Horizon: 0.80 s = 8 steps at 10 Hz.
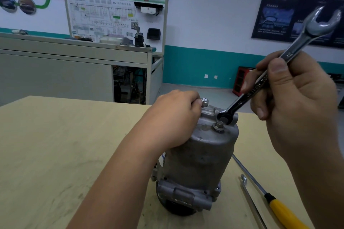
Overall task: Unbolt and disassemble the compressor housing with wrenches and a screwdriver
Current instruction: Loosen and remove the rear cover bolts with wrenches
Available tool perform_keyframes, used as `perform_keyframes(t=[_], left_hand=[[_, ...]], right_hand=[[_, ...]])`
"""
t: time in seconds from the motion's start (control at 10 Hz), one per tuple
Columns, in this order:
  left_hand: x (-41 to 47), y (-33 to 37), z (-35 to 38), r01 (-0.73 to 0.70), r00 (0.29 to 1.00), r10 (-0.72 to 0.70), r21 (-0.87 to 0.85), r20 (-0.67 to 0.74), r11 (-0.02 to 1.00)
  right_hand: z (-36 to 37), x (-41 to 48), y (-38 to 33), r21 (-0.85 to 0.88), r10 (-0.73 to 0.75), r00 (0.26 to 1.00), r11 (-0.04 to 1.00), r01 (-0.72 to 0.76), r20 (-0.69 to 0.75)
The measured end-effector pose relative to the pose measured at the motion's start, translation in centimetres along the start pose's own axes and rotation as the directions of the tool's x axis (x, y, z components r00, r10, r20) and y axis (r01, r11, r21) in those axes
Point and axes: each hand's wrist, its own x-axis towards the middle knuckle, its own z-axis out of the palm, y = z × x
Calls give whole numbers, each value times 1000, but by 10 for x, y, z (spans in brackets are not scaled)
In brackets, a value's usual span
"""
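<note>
Here, my left grip (176,117) curls over the grey cast-metal compressor housing (201,156), upright on the pale wooden table (55,154); my right grip (297,102) holds a steel open-ended wrench (260,83) at its top bolt (219,126).

left hand (176,117): bare, forearm (119,173) bare | right hand (290,102): bare, short nails (277,67), wrist (307,154) bare

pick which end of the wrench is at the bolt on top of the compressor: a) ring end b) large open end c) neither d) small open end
D: the wrench has its small open end at the bolt on the compressor; its large end sticks up above the right hand.
</note>
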Motion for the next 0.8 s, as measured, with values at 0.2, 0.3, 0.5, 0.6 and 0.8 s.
perform_keyframes(t=[0.2, 0.3, 0.5, 0.6, 0.8], left_hand=[[0, 0, 0, 2, 1000, -2, -9, 3, 1000], [1, 0, 0, 4, 1000, -4, -5, 5, 1000], [0, 0, 0, 4, 1000, -4, -4, 9, 1000], [1, 0, 0, 3, 1000, -3, -2, 5, 1000], [0, 0, 0, 0, 1000, 0, 1, 5, 1000]], right_hand=[[2, -2, 1, 19, 13, 1000, 1000, -12, -14], [3, -1, 1, 5, 7, 1000, 1000, -7, -13], [0, -2, -1, -13, -33, 999, 999, 33, -20], [0, -3, -1, -10, -40, 999, 999, 40, -12], [1, -5, 1, -4, -26, 1000, 1000, 26, -14]])
